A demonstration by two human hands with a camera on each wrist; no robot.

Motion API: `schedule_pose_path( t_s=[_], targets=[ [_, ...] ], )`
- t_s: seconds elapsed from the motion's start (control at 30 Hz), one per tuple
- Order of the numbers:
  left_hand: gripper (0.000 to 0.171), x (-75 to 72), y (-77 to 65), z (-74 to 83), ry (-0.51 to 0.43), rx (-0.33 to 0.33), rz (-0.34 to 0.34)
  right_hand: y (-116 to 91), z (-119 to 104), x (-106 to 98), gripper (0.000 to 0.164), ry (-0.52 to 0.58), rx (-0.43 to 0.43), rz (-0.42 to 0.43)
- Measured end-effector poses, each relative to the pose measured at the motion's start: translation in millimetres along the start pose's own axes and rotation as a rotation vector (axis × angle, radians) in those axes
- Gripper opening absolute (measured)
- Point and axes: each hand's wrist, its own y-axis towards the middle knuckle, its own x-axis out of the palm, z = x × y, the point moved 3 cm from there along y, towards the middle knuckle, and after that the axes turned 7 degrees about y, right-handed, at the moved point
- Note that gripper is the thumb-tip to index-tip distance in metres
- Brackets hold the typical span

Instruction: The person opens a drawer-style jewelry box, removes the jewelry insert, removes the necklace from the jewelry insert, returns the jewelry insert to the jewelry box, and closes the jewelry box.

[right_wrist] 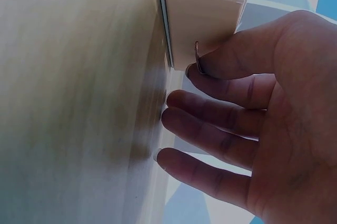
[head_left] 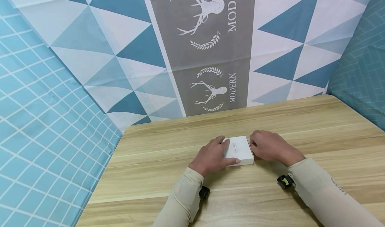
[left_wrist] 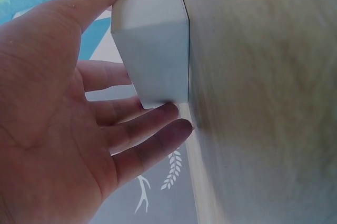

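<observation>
While the left hand grips the white box across near and far edges, the right hand pinches its tab; I see tabletop stretching rightward.

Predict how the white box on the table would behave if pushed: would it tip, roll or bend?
The white box probably won't tip or roll, since it lies flat, wider than tall. Crisp edges suggest fairly stiff walls. Its inset end panel, with a small tab, may slide separately.
</observation>
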Motion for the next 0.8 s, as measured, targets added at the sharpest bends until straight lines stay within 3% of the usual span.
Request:
schedule_pose_path(
  t_s=[0.8],
  targets=[
    [0.085, -0.4, -0.2, -0.6, -0.002, 0.016, -0.009, 0.3, 3.2, -1.7, 0.021, 0.022, 0.018, -0.019]
  ],
)
